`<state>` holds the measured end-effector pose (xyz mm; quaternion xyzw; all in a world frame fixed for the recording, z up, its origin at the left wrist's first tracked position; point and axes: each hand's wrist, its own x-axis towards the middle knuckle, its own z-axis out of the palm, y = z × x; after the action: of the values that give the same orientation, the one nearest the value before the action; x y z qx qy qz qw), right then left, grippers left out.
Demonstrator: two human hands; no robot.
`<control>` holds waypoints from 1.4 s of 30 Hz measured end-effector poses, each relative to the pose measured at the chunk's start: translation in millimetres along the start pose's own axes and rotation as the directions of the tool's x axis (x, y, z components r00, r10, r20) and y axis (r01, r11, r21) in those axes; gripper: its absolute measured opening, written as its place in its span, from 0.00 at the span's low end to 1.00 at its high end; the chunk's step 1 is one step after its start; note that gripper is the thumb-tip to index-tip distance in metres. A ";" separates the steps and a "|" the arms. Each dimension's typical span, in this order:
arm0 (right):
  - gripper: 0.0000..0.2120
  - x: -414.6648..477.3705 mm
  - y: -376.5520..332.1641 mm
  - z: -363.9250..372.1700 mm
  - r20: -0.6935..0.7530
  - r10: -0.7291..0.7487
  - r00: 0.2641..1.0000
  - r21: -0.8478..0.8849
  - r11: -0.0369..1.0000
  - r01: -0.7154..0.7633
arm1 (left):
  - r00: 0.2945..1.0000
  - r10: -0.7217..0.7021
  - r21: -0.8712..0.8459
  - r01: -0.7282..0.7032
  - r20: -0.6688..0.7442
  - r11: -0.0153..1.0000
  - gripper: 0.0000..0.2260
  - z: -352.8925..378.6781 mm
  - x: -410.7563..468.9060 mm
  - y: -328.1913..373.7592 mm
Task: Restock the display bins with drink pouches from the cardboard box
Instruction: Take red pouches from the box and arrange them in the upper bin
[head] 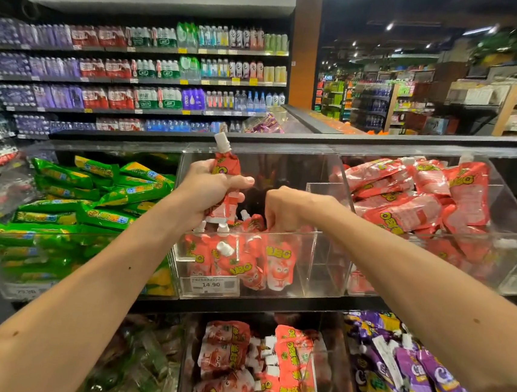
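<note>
The left fingers [204, 164] are curled tight round a red drink pouch [226, 167], with the thumb [245, 181] pressed across its front. The pouch stands nearly upright in the grip, its white cap [223, 139] pointing up. A second red pouch shows under the thumb, seemingly in the same hold. The left hand [210, 191] hangs above the front left part of the middle display bin [306, 263], a clear plastic box on the upper shelf.

The right fingers [273, 217] are bent downward, knuckles up, reaching into the same bin just behind its front wall. Their tips are down among the pouch tops and hidden, so I cannot tell whether they pinch anything. The right hand [286, 209] is near the left hand but apart from it.

Inside the bin, the red pouches [246, 262] stand crowded in its left half, caps up, pressed against the front wall. A price tag [210, 284] reading 14.90 is fixed to the lower front edge.

The bin to the left holds a heap of green pouches [92, 208]. The bin to the right is piled with more red packs [415, 198]. On the shelf below lie further red pouches in the lower bin [250, 369], with purple pouches [407, 371] beside them on the right. Behind the display, store shelves [137, 67] carry rows of bottled drinks.
</note>
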<state>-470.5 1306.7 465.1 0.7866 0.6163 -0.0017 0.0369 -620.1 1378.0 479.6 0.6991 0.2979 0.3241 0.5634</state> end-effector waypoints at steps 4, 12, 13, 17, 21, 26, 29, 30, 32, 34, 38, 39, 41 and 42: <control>0.08 1.3 2.2 5.2 -0.004 0.035 0.999 0.050 0.998 -0.034 | 0.999 -0.031 -0.045 0.031 0.014 0.999 0.11 -2.4 -0.3 -3.1; 0.19 -11.7 -2.7 -20.8 0.039 0.034 0.999 0.035 0.999 -0.035 | 0.975 -0.179 -0.304 0.211 0.132 0.929 0.08 -1.9 -4.9 -2.6; 0.19 -16.4 -3.3 -28.0 -0.013 0.015 1.000 0.066 0.998 -0.014 | 0.977 -0.164 -0.360 0.203 0.137 0.911 0.09 -2.2 -4.8 -1.7; 0.20 -41.1 -10.0 -54.4 -0.010 -0.094 0.996 0.590 0.803 0.082 | 0.989 -0.124 -0.525 0.149 0.082 0.838 0.07 -0.4 2.4 5.8; 0.19 -47.7 -21.8 -45.2 -0.059 -0.023 0.998 0.863 0.501 0.063 | 0.998 -0.057 -0.294 0.050 -0.016 0.954 0.14 -3.8 12.1 7.1; 0.15 -44.7 -21.9 -34.2 0.034 0.009 0.999 0.975 0.220 -0.035 | 0.998 -0.052 -0.179 0.056 0.026 0.982 0.24 -13.7 5.7 -0.7; 0.16 -40.4 -15.3 -33.2 0.137 0.053 0.989 0.984 0.104 -0.142 | 0.993 -0.064 0.028 0.062 0.101 0.998 0.40 -30.3 -0.5 -3.8; 0.16 -38.5 -14.4 -32.5 0.162 0.069 0.984 0.981 0.093 -0.168 | 0.988 -0.037 0.102 0.021 0.151 0.995 0.41 -36.2 -2.5 -3.6; 0.17 -30.1 -14.7 -30.8 0.191 0.086 0.978 0.976 0.091 -0.198 | 0.959 0.012 0.229 -0.080 0.283 0.970 0.29 -42.8 -7.4 0.5; 0.15 -15.1 -20.2 -28.3 0.203 0.108 0.973 0.973 0.093 -0.213 | 0.948 0.047 0.432 -0.188 0.315 0.882 0.18 -42.5 -6.2 3.6; 0.08 24.2 -41.1 -18.0 0.171 0.166 0.971 0.965 0.170 -0.199 | 0.972 0.138 0.781 -0.235 0.190 0.578 0.13 -40.6 18.5 -5.9; 0.09 32.8 -45.0 -14.9 0.156 0.188 0.970 0.946 0.254 -0.201 | 0.972 0.147 0.832 -0.231 0.181 0.504 0.12 -39.9 23.5 -8.5; 0.13 47.7 -51.5 -8.6 0.147 0.211 0.966 0.854 0.466 -0.232 | 0.971 0.161 0.924 -0.222 0.180 0.310 0.09 -38.5 27.9 -11.5; 0.15 54.0 -54.5 -5.9 0.155 0.208 0.966 0.796 0.552 -0.247 | 0.968 0.172 0.956 -0.218 0.185 0.197 0.08 -37.0 28.5 -12.4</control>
<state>-510.6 1372.3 465.4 0.7892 0.4396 -0.2938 -0.3122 -632.4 1424.6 476.5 0.9341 0.3332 0.1237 -0.0338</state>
